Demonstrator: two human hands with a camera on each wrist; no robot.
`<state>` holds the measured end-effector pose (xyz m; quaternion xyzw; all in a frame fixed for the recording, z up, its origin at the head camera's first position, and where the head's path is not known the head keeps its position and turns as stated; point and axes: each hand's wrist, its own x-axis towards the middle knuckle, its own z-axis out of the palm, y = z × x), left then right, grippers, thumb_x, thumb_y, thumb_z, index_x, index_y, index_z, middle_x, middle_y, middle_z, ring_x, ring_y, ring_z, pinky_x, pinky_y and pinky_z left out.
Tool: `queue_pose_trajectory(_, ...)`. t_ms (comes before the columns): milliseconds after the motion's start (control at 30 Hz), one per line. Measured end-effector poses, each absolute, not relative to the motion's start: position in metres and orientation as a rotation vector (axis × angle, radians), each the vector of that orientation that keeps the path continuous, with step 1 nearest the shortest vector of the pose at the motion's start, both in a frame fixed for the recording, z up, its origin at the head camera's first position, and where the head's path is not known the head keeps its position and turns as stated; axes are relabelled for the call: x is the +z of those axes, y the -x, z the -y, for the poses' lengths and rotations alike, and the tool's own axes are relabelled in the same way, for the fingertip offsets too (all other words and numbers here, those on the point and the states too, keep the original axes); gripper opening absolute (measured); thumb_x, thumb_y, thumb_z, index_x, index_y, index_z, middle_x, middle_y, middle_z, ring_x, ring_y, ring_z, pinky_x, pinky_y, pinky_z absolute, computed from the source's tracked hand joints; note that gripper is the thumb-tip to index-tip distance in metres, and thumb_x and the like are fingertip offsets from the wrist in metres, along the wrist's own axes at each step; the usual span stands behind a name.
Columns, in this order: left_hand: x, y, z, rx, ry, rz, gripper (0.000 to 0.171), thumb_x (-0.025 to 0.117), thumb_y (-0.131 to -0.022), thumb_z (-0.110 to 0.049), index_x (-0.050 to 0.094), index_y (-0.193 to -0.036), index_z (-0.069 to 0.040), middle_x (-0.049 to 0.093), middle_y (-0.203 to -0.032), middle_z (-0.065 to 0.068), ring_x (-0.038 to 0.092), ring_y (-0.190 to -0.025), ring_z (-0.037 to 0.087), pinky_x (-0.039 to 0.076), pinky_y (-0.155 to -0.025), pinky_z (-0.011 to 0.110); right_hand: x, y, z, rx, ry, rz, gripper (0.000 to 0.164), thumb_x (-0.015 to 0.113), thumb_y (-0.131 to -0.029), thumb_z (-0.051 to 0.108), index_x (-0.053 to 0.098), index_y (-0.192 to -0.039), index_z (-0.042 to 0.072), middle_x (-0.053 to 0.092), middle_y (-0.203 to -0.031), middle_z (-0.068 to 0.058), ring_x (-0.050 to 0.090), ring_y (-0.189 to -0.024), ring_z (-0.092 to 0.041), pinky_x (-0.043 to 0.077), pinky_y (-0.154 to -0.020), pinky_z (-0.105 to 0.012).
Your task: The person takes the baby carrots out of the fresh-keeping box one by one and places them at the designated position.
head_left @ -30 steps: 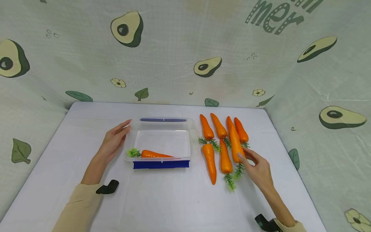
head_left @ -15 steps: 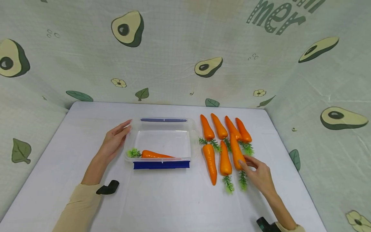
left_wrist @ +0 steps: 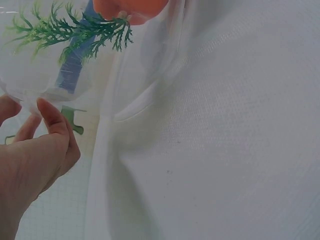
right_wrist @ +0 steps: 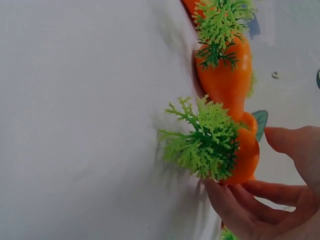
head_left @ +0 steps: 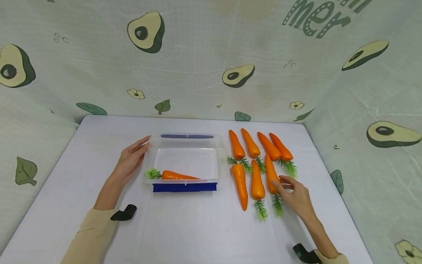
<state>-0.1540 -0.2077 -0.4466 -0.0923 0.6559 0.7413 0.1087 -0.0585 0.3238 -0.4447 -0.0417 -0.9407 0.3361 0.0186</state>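
A clear plastic food container (head_left: 185, 157) with blue clips (head_left: 184, 187) stands left of the table's middle, one carrot (head_left: 178, 175) lying inside along its near wall. My left hand (head_left: 130, 159) pinches the container's left edge; the left wrist view has thumb and fingers at the clear rim. My right hand (head_left: 295, 196) is beside the right-hand near carrot (head_left: 271, 174), thumb and fingers spread around its leafy end. In the right wrist view the thumb (right_wrist: 285, 139) stands a little off that carrot, with fingers (right_wrist: 225, 205) close under it.
Left of that carrot lie two more near carrots (head_left: 257, 180). Behind them is a far row of several carrots (head_left: 236, 146), some leaves overlapping the near ones. A white cloth covers the table (head_left: 184, 227); an avocado-print curtain (head_left: 197, 73) encloses the back and sides.
My right hand has drawn the carrot nearer and to the right, laid it down and loosened its fingers. The two far carrots on the right have shifted right. My left hand stays put.
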Motion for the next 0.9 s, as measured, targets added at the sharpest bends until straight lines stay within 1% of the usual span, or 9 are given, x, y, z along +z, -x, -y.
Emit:
queue_pose_trajectory(133, -0.446, 0.154, 0.207, 2.182, 0.279, -1.931, 0.067, 0.067, -0.102, -0.034, 0.040, -0.159, -0.013, 0.028, -0.166, 0.005, 0.039, -0.131, 0.007, 0.034, -0.113, 0.017, -0.440, 0.062, -0.321, 1.059, 0.080, 2.854, 0.045, 0.072, -0.099, 0.030, 0.067, -0.129, -0.003, 0.070, -0.120, -0.022, 0.069, -0.100, -0.036, 0.052, -0.073, -0.011)
queue_pose_trajectory(200, -0.445, 0.154, 0.207, 2.172, 0.281, -1.943, 0.066, 0.067, -0.102, -0.035, 0.041, -0.159, -0.014, 0.028, -0.166, 0.005, 0.039, -0.130, 0.006, 0.034, -0.113, 0.017, -0.437, 0.065, -0.318, 1.040, 0.022, 2.824, 0.041, 0.073, -0.098, 0.024, 0.067, -0.127, -0.005, 0.070, -0.119, -0.022, 0.070, -0.099, -0.035, 0.053, -0.077, -0.012)
queue_pose_trajectory(233, -0.445, 0.154, 0.207, 2.169, 0.283, -1.947, 0.066, 0.067, -0.102, -0.035, 0.041, -0.159, -0.014, 0.028, -0.166, 0.005, 0.039, -0.130, 0.006, 0.034, -0.114, 0.018, -0.436, 0.067, -0.316, 1.029, -0.008, 2.813, 0.039, 0.074, -0.097, 0.020, 0.067, -0.126, -0.006, 0.071, -0.117, -0.022, 0.070, -0.098, -0.035, 0.056, -0.078, -0.016)
queue_pose_trajectory(300, -0.445, 0.154, 0.207, 2.161, 0.278, -1.959, 0.066, 0.066, -0.102, -0.035, 0.040, -0.159, -0.014, 0.027, -0.167, 0.006, 0.039, -0.129, 0.006, 0.032, -0.116, 0.021, -0.433, 0.071, -0.312, 1.000, -0.061, 2.805, 0.036, 0.074, -0.097, 0.016, 0.067, -0.125, -0.007, 0.071, -0.116, -0.022, 0.070, -0.096, -0.035, 0.060, -0.081, -0.030)
queue_pose_trajectory(367, -0.445, 0.154, 0.207, 2.161, 0.279, -1.958, 0.066, 0.066, -0.102, -0.034, 0.040, -0.159, -0.013, 0.027, -0.167, 0.007, 0.040, -0.128, 0.006, 0.030, -0.118, 0.024, -0.430, 0.075, -0.308, 1.003, -0.096, 2.795, 0.034, 0.074, -0.096, 0.012, 0.067, -0.124, -0.007, 0.071, -0.115, -0.023, 0.070, -0.096, -0.036, 0.060, -0.083, -0.043)
queue_pose_trajectory(433, -0.446, 0.154, 0.207, 2.170, 0.284, -1.945, 0.066, 0.066, -0.102, -0.034, 0.040, -0.159, -0.013, 0.026, -0.167, 0.007, 0.039, -0.129, 0.006, 0.028, -0.120, 0.027, -0.427, 0.080, -0.303, 1.015, -0.132, 2.782, 0.033, 0.074, -0.096, 0.009, 0.067, -0.124, -0.008, 0.071, -0.113, -0.023, 0.070, -0.096, -0.037, 0.058, -0.084, -0.053)
queue_pose_trajectory(567, -0.447, 0.155, 0.206, 2.188, 0.294, -1.921, 0.068, 0.067, -0.101, -0.034, 0.039, -0.159, -0.012, 0.026, -0.167, 0.006, 0.039, -0.130, 0.006, 0.026, -0.121, 0.028, -0.419, 0.089, -0.293, 1.025, -0.187, 2.766, 0.033, 0.074, -0.096, 0.010, 0.068, -0.122, -0.007, 0.072, -0.109, -0.021, 0.069, -0.097, -0.037, 0.056, -0.086, -0.056)
queue_pose_trajectory(800, -0.447, 0.155, 0.206, 2.192, 0.298, -1.919, 0.066, 0.067, -0.102, -0.032, 0.040, -0.159, -0.014, 0.031, -0.163, 0.007, 0.042, -0.120, 0.005, 0.035, -0.110, 0.019, -0.402, 0.107, -0.272, 1.025, -0.218, 2.793, 0.033, 0.074, -0.097, 0.015, 0.069, -0.123, -0.006, 0.072, -0.116, -0.022, 0.067, -0.106, -0.041, 0.054, -0.094, -0.056)
queue_pose_trajectory(900, -0.447, 0.154, 0.206, 2.200, 0.307, -1.907, 0.066, 0.067, -0.101, -0.032, 0.041, -0.159, -0.015, 0.033, -0.161, 0.005, 0.042, -0.120, 0.005, 0.035, -0.111, 0.018, -0.397, 0.114, -0.263, 1.043, -0.237, 2.792, 0.032, 0.074, -0.097, 0.016, 0.070, -0.123, -0.004, 0.072, -0.116, -0.021, 0.066, -0.107, -0.041, 0.053, -0.096, -0.056)
